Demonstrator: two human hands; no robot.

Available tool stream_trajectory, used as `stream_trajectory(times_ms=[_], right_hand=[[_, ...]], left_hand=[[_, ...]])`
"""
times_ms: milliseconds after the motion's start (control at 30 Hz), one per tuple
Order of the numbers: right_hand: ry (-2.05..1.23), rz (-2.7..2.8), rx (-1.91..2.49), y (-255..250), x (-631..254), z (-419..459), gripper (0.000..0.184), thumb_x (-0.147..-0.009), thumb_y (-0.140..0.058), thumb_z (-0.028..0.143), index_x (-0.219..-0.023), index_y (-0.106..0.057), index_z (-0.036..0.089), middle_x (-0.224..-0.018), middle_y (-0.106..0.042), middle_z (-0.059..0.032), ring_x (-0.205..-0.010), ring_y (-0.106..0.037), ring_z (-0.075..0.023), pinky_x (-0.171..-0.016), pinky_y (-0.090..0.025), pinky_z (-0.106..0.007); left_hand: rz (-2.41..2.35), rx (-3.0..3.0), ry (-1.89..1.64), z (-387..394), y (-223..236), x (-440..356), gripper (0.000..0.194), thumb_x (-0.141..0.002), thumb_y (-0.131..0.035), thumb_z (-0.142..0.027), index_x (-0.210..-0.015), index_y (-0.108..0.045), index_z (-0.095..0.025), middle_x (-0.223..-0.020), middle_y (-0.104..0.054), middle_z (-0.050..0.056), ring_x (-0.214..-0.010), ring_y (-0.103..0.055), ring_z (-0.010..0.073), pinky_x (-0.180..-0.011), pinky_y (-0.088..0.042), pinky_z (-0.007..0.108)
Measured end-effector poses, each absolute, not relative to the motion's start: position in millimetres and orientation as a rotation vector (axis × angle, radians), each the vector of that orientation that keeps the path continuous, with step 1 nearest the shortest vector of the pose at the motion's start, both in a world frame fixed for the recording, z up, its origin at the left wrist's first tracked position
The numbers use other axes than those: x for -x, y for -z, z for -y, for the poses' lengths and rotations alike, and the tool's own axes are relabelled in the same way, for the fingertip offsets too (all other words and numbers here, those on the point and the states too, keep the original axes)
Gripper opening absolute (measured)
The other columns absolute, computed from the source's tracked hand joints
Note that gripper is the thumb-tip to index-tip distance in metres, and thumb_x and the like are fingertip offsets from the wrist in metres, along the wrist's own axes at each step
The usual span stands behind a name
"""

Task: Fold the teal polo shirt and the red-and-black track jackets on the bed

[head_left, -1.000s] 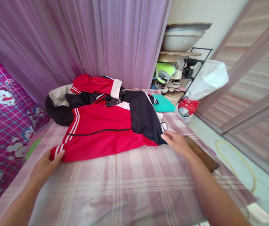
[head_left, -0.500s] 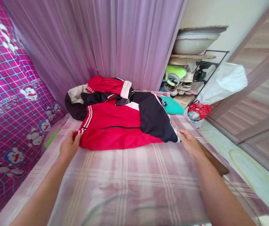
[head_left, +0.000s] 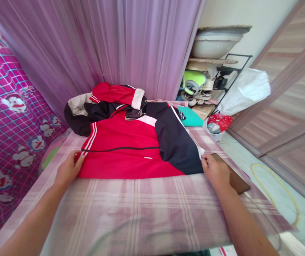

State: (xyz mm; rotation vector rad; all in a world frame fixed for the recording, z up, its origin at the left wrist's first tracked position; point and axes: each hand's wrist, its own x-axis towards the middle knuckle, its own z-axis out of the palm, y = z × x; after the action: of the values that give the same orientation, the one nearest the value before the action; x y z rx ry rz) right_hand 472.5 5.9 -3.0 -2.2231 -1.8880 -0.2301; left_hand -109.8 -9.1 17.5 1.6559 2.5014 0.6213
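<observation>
Purple curtain [head_left: 131, 46] hanging in long folds at 12 o'clock, flanked at 9 to 10 o'clock by a pink patterned cloth [head_left: 14, 103] and at 1 o'clock by a pale wall [head_left: 243, 12]. At 2 o'clock, a dark metal rack [head_left: 240, 55] with shoes on its tiers, a pale basin [head_left: 211, 48] above them and a white bag [head_left: 248, 90] alongside; at 3 o'clock, wood-grain doors [head_left: 293, 60] meet a light floor [head_left: 237, 149] bearing a yellow loop [head_left: 298, 210]. A plaid sheet [head_left: 142, 213] fills 6 o'clock under soft, even light.

Underside of garment [head_left: 123, 163] hidden; curtain [head_left: 142, 46] cropped
</observation>
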Motion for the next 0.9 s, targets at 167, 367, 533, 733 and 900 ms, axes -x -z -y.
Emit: stream_trajectory(times_ms=[167,367,533,733,900], right_hand=[[0.338,1.97,2.119,-30.7,-451.4,-10.4,0.035,-0.089,-0.044,0.021,-0.112,-0.07,0.019,-0.102,-0.073,-0.0147,-0.091,-0.066,-0.0301,-0.078,-0.046,-0.04],[-0.046,2.312,1.534,-67.6,-364.7,-39.5,0.037,-0.098,-0.041,0.029,-0.122,-0.069,0.025,-0.121,-0.07,-0.0073,-0.112,-0.059,-0.0253,-0.099,-0.041,-0.039],[-0.229,2.756,1.363,-61.8,-320.7,-68.6,0.026,-0.095,-0.055,0.041,-0.1,-0.076,0.026,-0.108,-0.075,-0.0057,-0.115,-0.057,-0.0241,-0.11,-0.027,-0.044],[0.07,2.697,1.596,-49.8,-362.9,-76.7,0.022,-0.093,-0.059,0.033,-0.083,-0.074,0.021,-0.093,-0.075,-0.0082,-0.102,-0.061,-0.024,-0.107,-0.027,-0.045],[0.059,2.476,1.421,-39.5,-363.9,-65.0,0.024,-0.097,-0.051,0.032,-0.094,-0.073,0.022,-0.104,-0.074,-0.0068,-0.107,-0.061,-0.0226,-0.104,-0.032,-0.043]], left_hand=[[-2.404,-1.637,-0.598,2.1,-24.3,110.3,0.039,-0.085,-0.043,-0.054,-0.099,-0.064,-0.024,-0.087,-0.071,0.003,-0.082,-0.066,0.0211,-0.069,-0.046,0.028],[-2.456,-1.509,-0.696,3.3,-29.6,102.1,0.034,-0.088,-0.038,-0.049,-0.087,-0.06,-0.022,-0.075,-0.065,0.002,-0.074,-0.061,0.0195,-0.062,-0.041,0.028],[-2.532,-1.483,-0.694,11.0,-25.9,100.3,0.031,-0.09,-0.037,-0.046,-0.081,-0.056,-0.023,-0.071,-0.061,0.001,-0.074,-0.06,0.0206,-0.062,-0.04,0.028],[-2.558,-1.434,-0.656,10.3,-23.9,100.5,0.035,-0.092,-0.035,-0.047,-0.082,-0.058,-0.023,-0.073,-0.062,0.003,-0.077,-0.06,0.0219,-0.062,-0.039,0.029],[-2.582,-1.439,-0.63,6.0,-20.0,97.9,0.035,-0.093,-0.037,-0.047,-0.09,-0.061,-0.022,-0.077,-0.065,0.005,-0.076,-0.059,0.0226,-0.061,-0.036,0.029]])
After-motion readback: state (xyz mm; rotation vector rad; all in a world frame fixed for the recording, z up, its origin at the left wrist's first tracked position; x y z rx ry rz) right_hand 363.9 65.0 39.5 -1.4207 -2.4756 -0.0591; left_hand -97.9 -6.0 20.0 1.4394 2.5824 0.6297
